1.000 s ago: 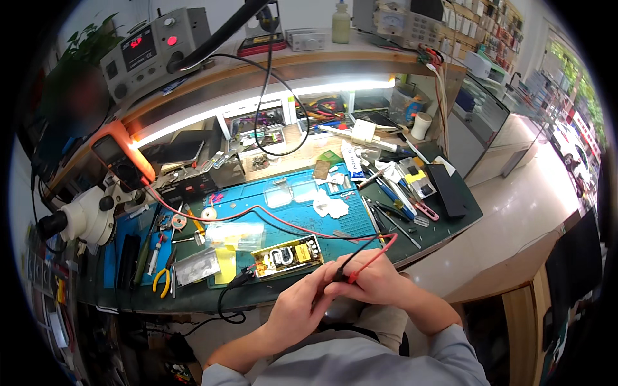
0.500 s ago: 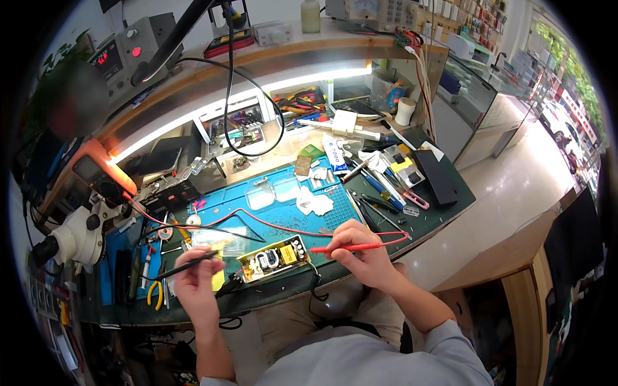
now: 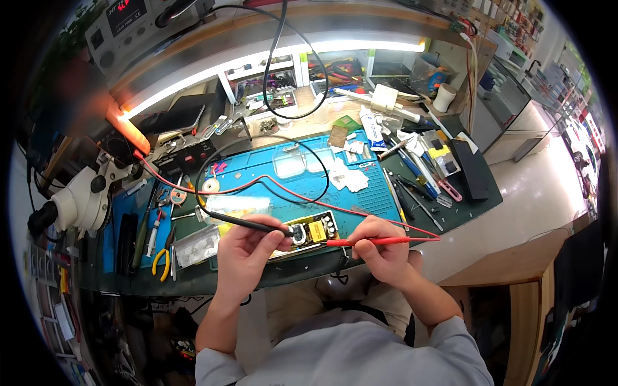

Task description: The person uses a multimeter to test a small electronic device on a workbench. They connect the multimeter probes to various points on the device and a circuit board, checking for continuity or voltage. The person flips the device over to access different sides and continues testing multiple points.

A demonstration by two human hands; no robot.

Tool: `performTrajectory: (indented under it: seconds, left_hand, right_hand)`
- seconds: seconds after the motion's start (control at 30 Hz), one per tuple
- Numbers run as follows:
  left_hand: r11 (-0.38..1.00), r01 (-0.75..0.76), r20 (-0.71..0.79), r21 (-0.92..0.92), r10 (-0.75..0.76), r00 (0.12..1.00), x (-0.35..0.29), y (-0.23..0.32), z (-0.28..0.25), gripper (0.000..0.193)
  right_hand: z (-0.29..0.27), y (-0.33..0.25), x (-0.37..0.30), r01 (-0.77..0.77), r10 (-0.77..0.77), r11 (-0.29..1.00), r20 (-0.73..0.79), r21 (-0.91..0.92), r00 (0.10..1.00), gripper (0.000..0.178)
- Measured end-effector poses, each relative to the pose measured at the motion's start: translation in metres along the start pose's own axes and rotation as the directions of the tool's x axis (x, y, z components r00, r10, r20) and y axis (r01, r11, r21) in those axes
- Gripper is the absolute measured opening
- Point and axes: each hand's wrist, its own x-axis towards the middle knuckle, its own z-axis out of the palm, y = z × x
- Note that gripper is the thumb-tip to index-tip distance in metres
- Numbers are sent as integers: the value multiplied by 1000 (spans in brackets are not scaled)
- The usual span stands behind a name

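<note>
A black test probe (image 3: 248, 222) is pinched in my left hand (image 3: 243, 257), its tip end over the left part of an open power supply board (image 3: 317, 231). My right hand (image 3: 385, 256) grips a red test probe (image 3: 386, 240), pointing left at the board's near right edge. I cannot tell whether either tip touches the board. The board sits in a narrow light-coloured case with a yellow transformer and several capacitors; my left hand hides its left end. A red lead (image 3: 225, 192) runs back toward an orange multimeter (image 3: 129, 130) at the left.
Under the board lies a blue work mat (image 3: 309, 174) with crumpled white tissue (image 3: 347, 177). Yellow-handled pliers (image 3: 161, 262) and a microscope (image 3: 74, 209) are at the left. Pens, a tube of glue (image 3: 371, 128) and a black box (image 3: 468, 168) crowd the right. A black cable loop hangs above.
My left hand has moved right, bringing the black probe over the board. The red probe has come closer to the board's near edge. The whole view has shifted.
</note>
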Motion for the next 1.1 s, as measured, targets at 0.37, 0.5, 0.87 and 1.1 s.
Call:
performTrajectory:
  seconds: [0.37, 0.5, 0.87, 1.1]
  left_hand:
    - [593, -455, 146, 664, 494, 857, -19, -31, -31, 16]
    - [486, -505, 232, 713, 517, 824, -18, -31, -26, 16]
    - [407, -510, 269, 758, 517, 813, -26, -42, -23, 19]
    - [370, -505, 274, 780, 523, 807, -23, -42, -17, 20]
  right_hand:
    - [22, 9, 13, 223, -215, 963, 64, -154, 974, 18]
    - [32, 17, 24, 389, -378, 893, 89, -226, 921, 17]
    - [38, 19, 23, 407, -399, 866, 89, -291, 913, 17]
    - [39, 25, 20, 347, -329, 890, 111, -297, 938, 20]
